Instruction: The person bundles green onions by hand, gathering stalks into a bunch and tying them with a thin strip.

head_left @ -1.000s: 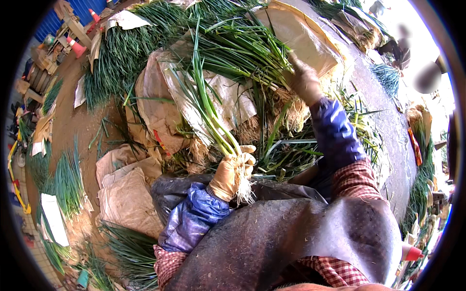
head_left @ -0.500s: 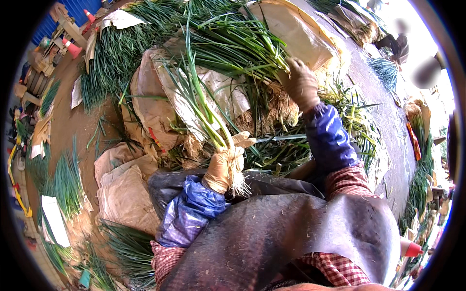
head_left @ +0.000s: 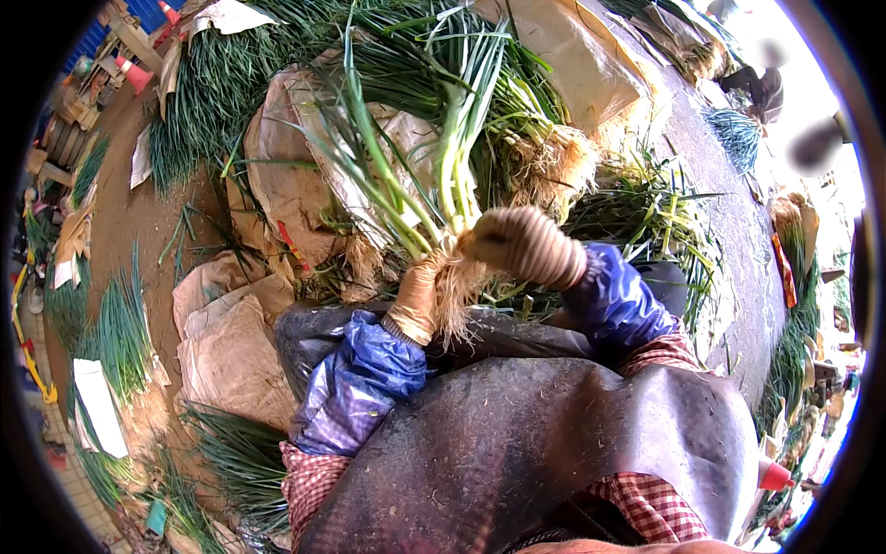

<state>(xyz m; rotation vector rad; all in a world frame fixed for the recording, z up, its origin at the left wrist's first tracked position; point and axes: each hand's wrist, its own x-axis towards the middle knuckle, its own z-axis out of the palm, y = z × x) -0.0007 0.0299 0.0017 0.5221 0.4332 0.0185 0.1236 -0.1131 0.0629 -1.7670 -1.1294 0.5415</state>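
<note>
My left hand [head_left: 418,294], in a tan glove, is closed round the root ends of several green onions [head_left: 399,205], their leaves pointing up and away. Right beside it my right hand [head_left: 523,246], in a brown ribbed glove, is closed on the base of another bunch of green onions [head_left: 456,175]. The two bunches meet at their white ends, and pale stringy roots [head_left: 459,300] hang below the left hand. Fingertips of the right hand are partly hidden by its back. Just beyond lies a heap of green onions [head_left: 521,106] with its roots [head_left: 558,166] toward me.
Loose leaf trimmings [head_left: 637,208] lie to the right of the heap. Tan sacking [head_left: 235,360] is at the left, and a large sheet [head_left: 577,55] lies behind the heap. More bundled onions [head_left: 208,111] stand far left. A dark apron [head_left: 526,434] covers my lap.
My right hand has come back from the heap toward my left hand, bringing a bunch of green onions. The left hand has stayed nearly in place, still holding its onions.
</note>
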